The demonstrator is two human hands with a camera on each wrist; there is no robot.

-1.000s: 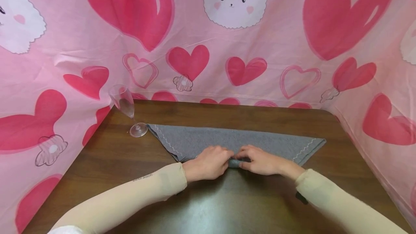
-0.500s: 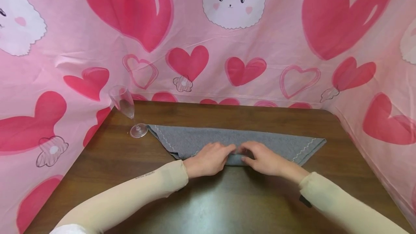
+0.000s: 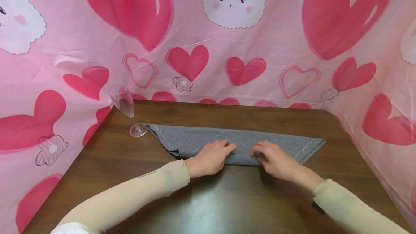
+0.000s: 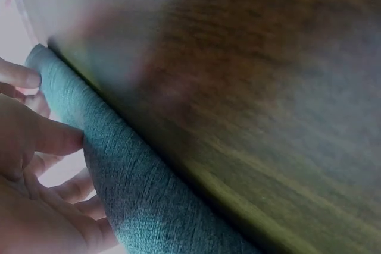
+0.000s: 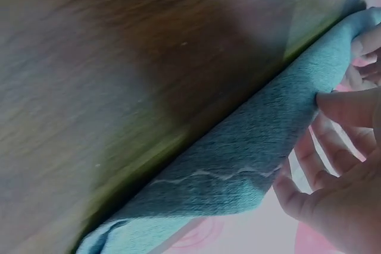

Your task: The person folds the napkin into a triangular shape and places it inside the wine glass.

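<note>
Just under both hands (image 3: 243, 156) — grey cloth (image 3: 279, 143)

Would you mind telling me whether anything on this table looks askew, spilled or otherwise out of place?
The glass at the table's far left corner appears tilted, its bowl leaning toward the pink cloth; wide-angle distortion may add to that. Nothing looks spilled. The grey napkin lies flat, both hands on its near rolled edge.

grey napkin (image 3: 260, 142), near edge rolled, on table (image 3: 227, 198)

Dark wood table (image 3: 227, 205): grey cloth (image 3: 195, 138), tilted glass (image 3: 128, 109) beside.
</note>
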